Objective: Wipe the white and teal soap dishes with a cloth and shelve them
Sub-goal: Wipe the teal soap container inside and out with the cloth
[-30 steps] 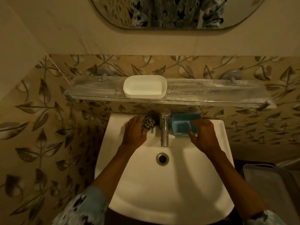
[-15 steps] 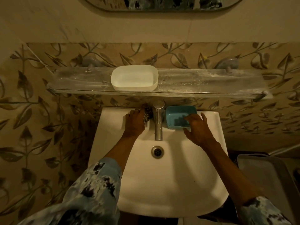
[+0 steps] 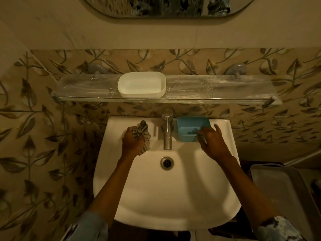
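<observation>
A white soap dish (image 3: 141, 84) stands on the glass shelf (image 3: 217, 87) above the sink. The teal soap dish (image 3: 190, 127) rests on the sink's back ledge, right of the tap (image 3: 167, 129). My right hand (image 3: 211, 141) touches the teal dish's front right corner, with the thumb and fingertips at its rim. My left hand (image 3: 132, 141) is closed around a crumpled striped cloth (image 3: 142, 131), left of the tap, above the sink's back ledge.
The white sink (image 3: 166, 197) with its drain (image 3: 166, 163) lies below my arms. A grey plastic bin (image 3: 281, 193) stands at the lower right. A mirror (image 3: 170, 6) hangs above the shelf. Leaf-patterned tiles cover the wall.
My left hand has lifted the cloth off the ledge and drawn it back toward me. My right hand has closed in on the teal dish's front corner.
</observation>
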Available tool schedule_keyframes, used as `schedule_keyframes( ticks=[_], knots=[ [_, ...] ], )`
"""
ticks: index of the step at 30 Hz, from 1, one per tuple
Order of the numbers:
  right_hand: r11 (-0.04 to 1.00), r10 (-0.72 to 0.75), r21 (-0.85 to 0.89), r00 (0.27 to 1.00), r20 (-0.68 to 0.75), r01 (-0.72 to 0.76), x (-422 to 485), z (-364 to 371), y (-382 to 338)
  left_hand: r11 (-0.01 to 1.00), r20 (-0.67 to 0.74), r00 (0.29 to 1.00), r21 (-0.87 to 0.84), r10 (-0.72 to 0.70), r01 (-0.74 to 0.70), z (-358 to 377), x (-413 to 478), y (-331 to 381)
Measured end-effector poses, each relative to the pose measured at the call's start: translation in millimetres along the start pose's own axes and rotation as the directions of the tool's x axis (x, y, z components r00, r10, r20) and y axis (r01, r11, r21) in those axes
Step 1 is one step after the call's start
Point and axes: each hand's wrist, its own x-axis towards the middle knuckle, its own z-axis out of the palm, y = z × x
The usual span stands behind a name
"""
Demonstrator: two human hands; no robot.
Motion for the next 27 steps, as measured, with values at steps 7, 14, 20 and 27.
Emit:
schedule_keyframes(
  ticks=[7, 14, 20, 27],
  knots=[
    [0.857, 0.227, 0.468, 0.973, 0.038, -0.218, -39.0, -24.5, -28.9, 0.958, 0.022, 0.999, -0.285, -0.037, 0.041, -22.2, -57.5, -11.6],
    [0.465, 0.265, 0.833, 0.945, 0.192, -0.3, -90.2, -33.2, -66.3, 0.928, 0.011, 0.999, -0.37, 0.041, -0.034, -28.9, -107.8, 23.8],
    [0.408, 0.168, 0.886, 0.972, 0.165, -0.221, -116.2, -37.5, -90.4, 0.882, -0.028, 0.913, -0.252, 0.406, -0.399, -20.4, -140.6, 78.8],
    [0.451, 0.193, 0.876, 0.977, 0.089, -0.169, -123.8, -47.5, -103.5, 0.857, 0.147, 0.853, 0.06, 0.5, -0.512, 16.6, -175.9, 88.8]
  ],
)
